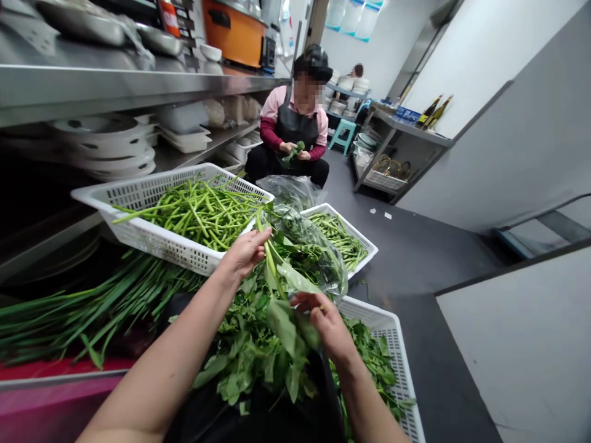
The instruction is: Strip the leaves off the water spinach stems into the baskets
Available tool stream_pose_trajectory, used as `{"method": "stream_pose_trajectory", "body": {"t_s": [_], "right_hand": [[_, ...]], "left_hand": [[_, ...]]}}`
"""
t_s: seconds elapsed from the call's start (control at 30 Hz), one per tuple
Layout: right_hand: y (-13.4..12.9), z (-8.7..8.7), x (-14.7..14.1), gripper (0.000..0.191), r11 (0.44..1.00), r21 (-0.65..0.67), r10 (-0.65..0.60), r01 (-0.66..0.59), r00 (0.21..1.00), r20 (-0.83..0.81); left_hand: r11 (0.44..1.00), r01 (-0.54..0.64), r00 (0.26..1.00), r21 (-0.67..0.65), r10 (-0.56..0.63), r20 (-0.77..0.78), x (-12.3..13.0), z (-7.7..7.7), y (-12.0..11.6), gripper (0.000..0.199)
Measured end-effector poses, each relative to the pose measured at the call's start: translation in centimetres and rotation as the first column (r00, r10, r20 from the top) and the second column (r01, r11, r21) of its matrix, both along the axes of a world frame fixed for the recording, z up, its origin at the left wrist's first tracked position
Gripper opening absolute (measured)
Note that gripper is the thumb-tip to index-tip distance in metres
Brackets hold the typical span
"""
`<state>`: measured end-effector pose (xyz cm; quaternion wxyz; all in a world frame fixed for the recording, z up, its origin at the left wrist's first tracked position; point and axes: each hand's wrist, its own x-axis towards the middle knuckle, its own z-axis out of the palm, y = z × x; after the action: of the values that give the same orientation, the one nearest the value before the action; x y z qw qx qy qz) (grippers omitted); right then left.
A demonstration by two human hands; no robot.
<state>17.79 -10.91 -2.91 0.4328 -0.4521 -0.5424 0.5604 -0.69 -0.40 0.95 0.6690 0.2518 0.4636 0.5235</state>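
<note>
Between thumb and fingers, my left hand [247, 252] pinches the long green stems of water spinach [272, 271]. My right hand [325, 320] is lower down, its fingers curled at the leafy end; some of the leaves there are blurred. Beneath both hands a heap of loose leaves [249, 344] lies over my dark lap. Just beyond, a clear plastic bag [330, 261] holds more leafy greens. A white basket [175, 249] of bare stems stands beyond my left hand, and another white basket [401, 344] with leaves is beside my right forearm.
Facing me, a seated co-worker [298, 123] holds a green leafy bunch. A smaller white basket [369, 252] contains cut stems. Long green stalks [115, 301] lie at left, below a steel counter [138, 83]. Grey floor [415, 252] extends to the right.
</note>
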Motion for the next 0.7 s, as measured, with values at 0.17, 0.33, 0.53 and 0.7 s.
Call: {"method": "stream_pose_trajectory", "body": {"t_s": [0.17, 0.33, 0.53, 0.7], "right_hand": [[-0.3, 0.1, 0.8, 0.028, 0.932, 0.165, -0.346, 0.322, 0.927, 0.145], [-1.5, 1.7, 0.8, 0.016, 0.785, 0.590, -0.375, 0.189, 0.903, 0.210], [1.1, 1.8, -0.7, 0.021, 0.934, 0.313, -0.003, -0.172, 0.873, 0.487], [2.1, 1.0, -0.9, 0.021, 0.955, 0.111, 0.215, -0.275, 0.901, 0.377]], "left_hand": [[0.999, -0.029, 1.000, -0.034, 0.029, 0.000, 0.6, -0.6, -0.4, 0.024], [0.998, -0.055, 0.998, -0.039, 0.053, -0.028, 0.8, -0.5, -0.5, 0.025], [0.999, -0.032, 0.999, -0.003, 0.032, -0.012, 0.8, -0.5, -0.6, 0.026], [1.000, -0.010, 1.000, -0.017, 0.010, -0.020, 0.2, -0.9, -0.6, 0.028]]}}
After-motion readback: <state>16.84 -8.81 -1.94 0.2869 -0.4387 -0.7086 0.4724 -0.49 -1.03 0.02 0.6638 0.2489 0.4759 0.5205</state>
